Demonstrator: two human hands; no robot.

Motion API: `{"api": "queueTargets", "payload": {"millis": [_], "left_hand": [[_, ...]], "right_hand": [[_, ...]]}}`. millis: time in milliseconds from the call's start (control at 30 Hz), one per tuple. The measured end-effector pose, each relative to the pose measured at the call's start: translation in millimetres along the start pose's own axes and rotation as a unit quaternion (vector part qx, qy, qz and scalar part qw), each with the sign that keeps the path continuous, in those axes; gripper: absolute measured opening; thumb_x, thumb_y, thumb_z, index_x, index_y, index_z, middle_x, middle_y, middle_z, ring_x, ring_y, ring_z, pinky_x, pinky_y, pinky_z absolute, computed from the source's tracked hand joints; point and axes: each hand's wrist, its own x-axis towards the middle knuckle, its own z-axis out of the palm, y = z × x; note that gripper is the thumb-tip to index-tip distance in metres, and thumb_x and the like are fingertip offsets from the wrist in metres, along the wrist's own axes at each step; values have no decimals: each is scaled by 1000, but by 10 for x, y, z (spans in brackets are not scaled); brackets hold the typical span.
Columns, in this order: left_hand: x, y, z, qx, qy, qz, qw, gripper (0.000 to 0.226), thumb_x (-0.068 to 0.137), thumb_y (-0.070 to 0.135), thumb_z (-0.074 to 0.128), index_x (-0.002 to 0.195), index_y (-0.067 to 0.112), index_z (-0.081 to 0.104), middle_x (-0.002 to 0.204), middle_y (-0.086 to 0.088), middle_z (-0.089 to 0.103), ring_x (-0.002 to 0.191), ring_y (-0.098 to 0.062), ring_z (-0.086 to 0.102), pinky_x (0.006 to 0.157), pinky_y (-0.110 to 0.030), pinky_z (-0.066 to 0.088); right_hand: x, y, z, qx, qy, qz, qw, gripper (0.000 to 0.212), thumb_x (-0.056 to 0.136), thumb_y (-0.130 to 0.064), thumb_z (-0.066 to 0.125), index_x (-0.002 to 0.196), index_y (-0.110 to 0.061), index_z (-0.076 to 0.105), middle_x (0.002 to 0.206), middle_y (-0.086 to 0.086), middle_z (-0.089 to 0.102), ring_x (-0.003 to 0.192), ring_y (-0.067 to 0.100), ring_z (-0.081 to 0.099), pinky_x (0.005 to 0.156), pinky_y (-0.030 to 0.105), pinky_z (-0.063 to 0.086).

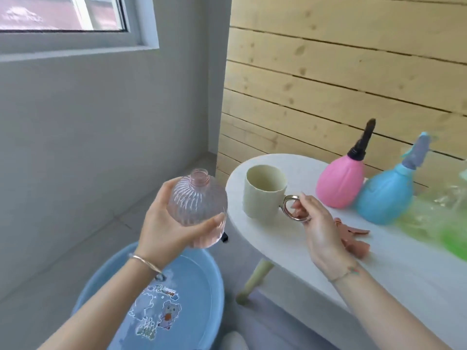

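Item one: our clear pink bottle (197, 208), round, spiral-ribbed, uncapped, neck up, held aloft in our left hand (161, 223). Item two: our cream mug (264, 190), upright on the tabletop (265, 243), silver ring handle (283, 208) pinched by our right hand (318, 223).

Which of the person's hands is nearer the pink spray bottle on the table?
Right. The right hand grips the mug by its handle, left of the pink spray bottle; the left hand holds a clear bottle farther left.
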Motion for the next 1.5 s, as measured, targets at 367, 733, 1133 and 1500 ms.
{"api": "queueTargets", "payload": {"millis": [367,733,1133,1500], "left_hand": [[-154,405,751,-28,-59,13,998,77,45,51,88,113,33,56,107,14,68,105,-6,63,95,-27,47],[-300,585,1302,-16,-110,23,993,82,44,57,84,116,32,52,109,17,64,106,3,58,90,-8,39],[-526,614,1983,-45,-170,13,984,82,42,56,87,113,35,51,110,20,62,107,1,58,91,-12,42],[-690,576,2554,-54,-218,22,974,83,43,57,87,114,33,50,110,21,62,106,0,58,92,-15,43]], "right_hand": [[-90,-13,-378,-85,-51,59,993,23,98,-19,49,88,-7,67,86,1,68,80,6,59,76,12,43],[-95,-375,-1557,-558,-64,-20,827,27,80,-37,72,103,-23,69,98,-9,63,92,11,54,88,34,44],[-149,-806,-1882,-326,23,-115,938,20,84,-11,70,102,-19,65,80,-6,64,74,10,58,68,6,42],[-387,-1967,-1853,64,24,-166,984,32,87,-20,60,116,-9,58,92,1,63,88,9,63,84,19,49]]}}
